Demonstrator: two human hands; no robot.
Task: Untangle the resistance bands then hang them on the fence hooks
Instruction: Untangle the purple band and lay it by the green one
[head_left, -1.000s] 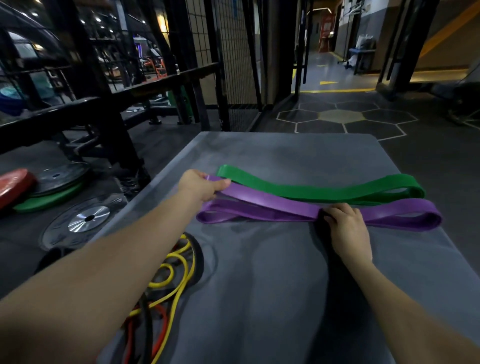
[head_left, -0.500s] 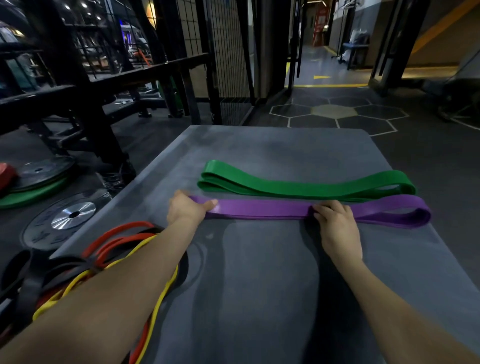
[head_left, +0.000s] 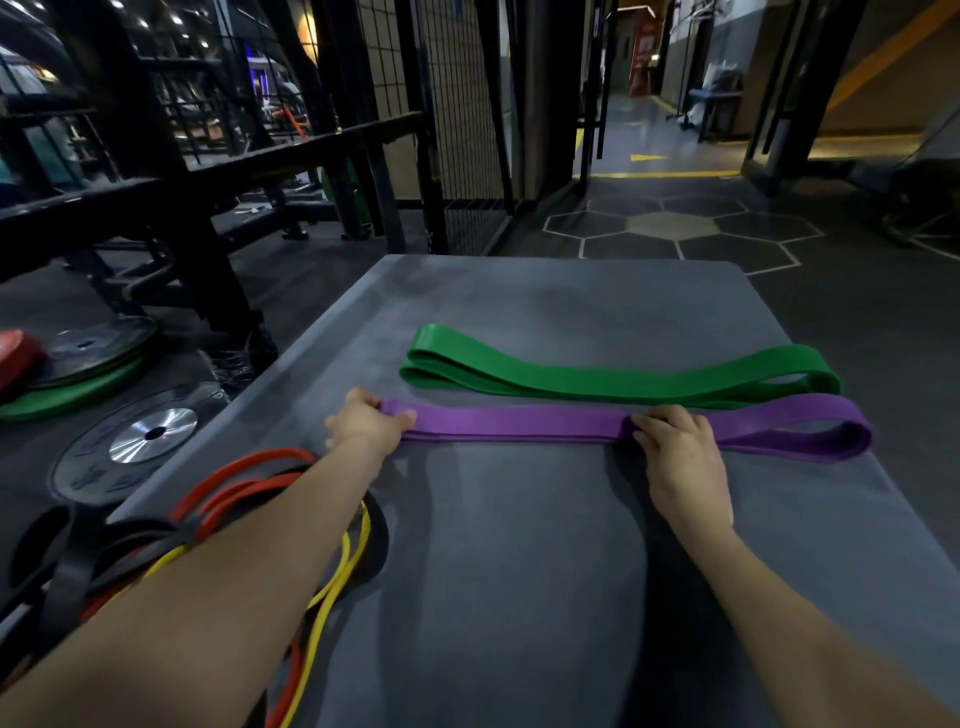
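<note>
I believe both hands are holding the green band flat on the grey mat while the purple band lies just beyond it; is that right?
Not quite: the colours are swapped. In the head view the left hand and right hand hold the purple band flat on the grey mat, and the green band lies just beyond it, untouched.

The purple band (head_left: 519, 422) has been flattened from a splayed loop into one straight strip beside the green band (head_left: 618, 375). Its end (formerly lifted onto the green band) is now gripped lower by the left hand (head_left: 366, 427).
</note>
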